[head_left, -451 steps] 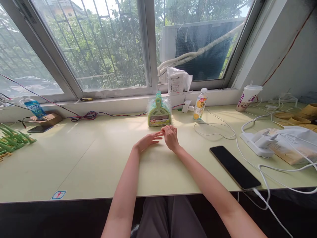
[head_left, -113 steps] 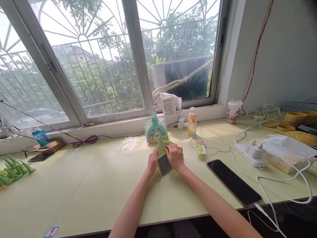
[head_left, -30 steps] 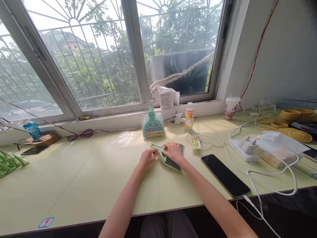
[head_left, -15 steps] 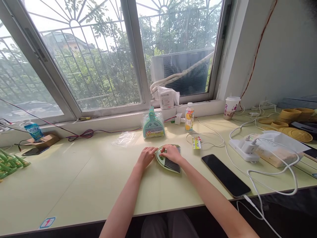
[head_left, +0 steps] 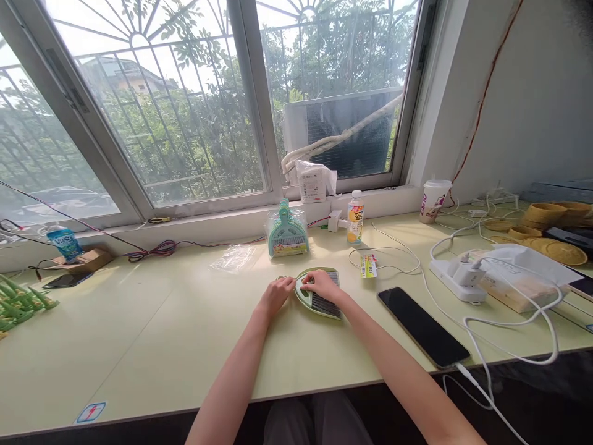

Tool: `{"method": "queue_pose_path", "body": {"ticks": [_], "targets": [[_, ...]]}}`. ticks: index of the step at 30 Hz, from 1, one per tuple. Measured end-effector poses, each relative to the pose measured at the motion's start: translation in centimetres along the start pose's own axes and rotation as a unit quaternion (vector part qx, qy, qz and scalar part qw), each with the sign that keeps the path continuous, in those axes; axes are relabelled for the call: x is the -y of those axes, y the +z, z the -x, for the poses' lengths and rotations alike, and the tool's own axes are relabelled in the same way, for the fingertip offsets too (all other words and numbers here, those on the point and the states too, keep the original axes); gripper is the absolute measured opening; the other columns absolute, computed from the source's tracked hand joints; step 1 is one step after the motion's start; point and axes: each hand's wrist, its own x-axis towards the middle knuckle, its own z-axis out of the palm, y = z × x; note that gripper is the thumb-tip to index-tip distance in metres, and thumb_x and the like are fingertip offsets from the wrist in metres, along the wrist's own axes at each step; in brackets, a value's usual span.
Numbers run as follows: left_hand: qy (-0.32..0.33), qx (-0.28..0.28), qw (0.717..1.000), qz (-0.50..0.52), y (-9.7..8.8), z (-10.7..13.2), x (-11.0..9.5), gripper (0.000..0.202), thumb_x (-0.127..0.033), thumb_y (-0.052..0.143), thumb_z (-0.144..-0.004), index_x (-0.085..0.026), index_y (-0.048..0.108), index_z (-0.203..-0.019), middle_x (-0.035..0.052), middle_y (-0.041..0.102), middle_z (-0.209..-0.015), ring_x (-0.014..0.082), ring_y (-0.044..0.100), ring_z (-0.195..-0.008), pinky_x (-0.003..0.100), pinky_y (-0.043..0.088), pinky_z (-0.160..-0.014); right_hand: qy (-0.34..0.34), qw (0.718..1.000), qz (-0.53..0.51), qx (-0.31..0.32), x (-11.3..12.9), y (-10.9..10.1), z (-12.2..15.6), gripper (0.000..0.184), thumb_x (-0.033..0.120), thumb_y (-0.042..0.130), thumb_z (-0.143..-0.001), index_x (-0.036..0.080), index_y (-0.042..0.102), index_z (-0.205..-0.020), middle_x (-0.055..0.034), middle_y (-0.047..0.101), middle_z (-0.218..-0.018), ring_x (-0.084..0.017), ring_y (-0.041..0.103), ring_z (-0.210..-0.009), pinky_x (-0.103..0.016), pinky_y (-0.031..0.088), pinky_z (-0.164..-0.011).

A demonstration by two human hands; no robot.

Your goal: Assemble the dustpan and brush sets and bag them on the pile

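Observation:
A small light-green dustpan with a grey-bristled brush [head_left: 319, 301] lies flat on the pale table in front of me. My left hand [head_left: 277, 293] is closed on its handle end at the left. My right hand [head_left: 323, 285] rests on top of the set, fingers curled over the brush. Behind them, near the sill, stands a stack of teal dustpan sets in clear wrap [head_left: 287, 230]. An empty clear plastic wrapper [head_left: 234, 258] lies to its left, and a small printed label card [head_left: 369, 266] lies to the right of my hands.
A black phone [head_left: 422, 326] lies at the right, plugged into a white cable. Beyond it are a white power strip [head_left: 456, 279] with chargers, a plastic bag, yellow rings, a paper cup [head_left: 432, 200] and a drink bottle [head_left: 354, 217]. Green pieces [head_left: 21, 300] lie at far left.
The dustpan and brush set has been laid flat and turned slightly under my hands. My left hand shifted along the handle; my right hand stays on top.

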Motion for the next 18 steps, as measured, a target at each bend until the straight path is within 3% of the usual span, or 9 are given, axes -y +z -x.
{"method": "queue_pose_path", "body": {"ticks": [8, 12, 15, 18], "targets": [[-0.008, 0.019, 0.999, 0.034, 0.2, 0.0, 0.3, 0.028, -0.007, 0.045, -0.083, -0.02, 0.061, -0.102, 0.0098, 0.059, -0.096, 0.0203, 0.059, -0.091, 0.031, 0.048, -0.081, -0.006, 1.0, 0.003, 0.011, -0.1, 0.0, 0.0, 0.015, 0.031, 0.068, -0.074, 0.017, 0.07, -0.081, -0.0034, 0.071, -0.089, -0.016, 0.062, -0.084, -0.025, 0.041, -0.076], [0.0, -0.004, 0.999, 0.035, -0.1, 0.1, 0.6, 0.03, -0.006, 0.042, -0.085, -0.02, 0.061, -0.104, 0.01, 0.061, -0.104, 0.0209, 0.058, -0.099, 0.033, 0.05, -0.084, -0.025, 1.0, 0.012, -0.006, 0.1, 0.1, 0.0, 0.016, 0.031, 0.067, -0.075, 0.019, 0.066, -0.085, -0.0023, 0.069, -0.092, -0.017, 0.06, -0.092, -0.027, 0.039, -0.082], [-0.007, -0.066, 0.997, 0.028, -0.8, 0.0, 0.2, 0.034, -0.006, 0.039, -0.086, -0.021, 0.059, -0.109, 0.0101, 0.055, -0.121, 0.022, 0.052, -0.114, 0.037, 0.047, -0.093, -0.039, 0.998, 0.027, -0.031, 0.6, -0.1, 0.3, 0.027, 0.032, 0.066, -0.075, 0.021, 0.06, -0.098, -0.0009, 0.068, -0.091, -0.017, 0.059, -0.094, -0.028, 0.038, -0.082], [-0.03, -0.174, 0.983, 0.041, -1.4, -0.3, -0.6, 0.048, -0.005, 0.042, -0.084, -0.024, 0.049, -0.127, 0.0088, 0.03, -0.146, 0.0251, 0.029, -0.136, 0.048, 0.032, -0.109, -0.049, 0.996, 0.062, -0.045, 1.3, -0.3, 0.6, 0.033, 0.034, 0.066, -0.075, 0.023, 0.054, -0.104, 0.0009, 0.066, -0.087, -0.016, 0.061, -0.086, -0.026, 0.038, -0.076]]}}
